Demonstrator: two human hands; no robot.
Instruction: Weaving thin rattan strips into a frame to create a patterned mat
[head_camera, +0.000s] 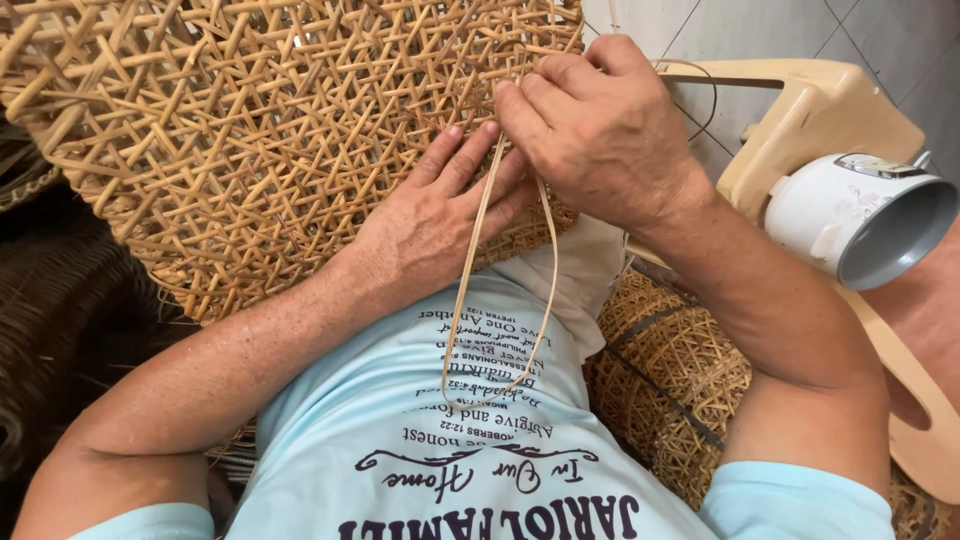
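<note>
Right hand (600, 130) pinches flat cane strip (468, 290); left hand (440, 225) presses lattice panel (260, 130)

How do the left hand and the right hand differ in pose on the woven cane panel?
The left hand lies flat, fingers spread, pressing on the woven cane panel; the right hand is curled, pinching the thin cane strip at the panel's edge. The left hand sits lower, the right hand above it. Both touch the panel.

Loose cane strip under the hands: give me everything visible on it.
The cane strip is thin, flat and pale tan, like split rattan. It runs down from the woven panel, loops over the light blue shirt and rises again. The right hand pinches its upper ends; the left hand lies flat beside it, fingers touching one strand.
</note>
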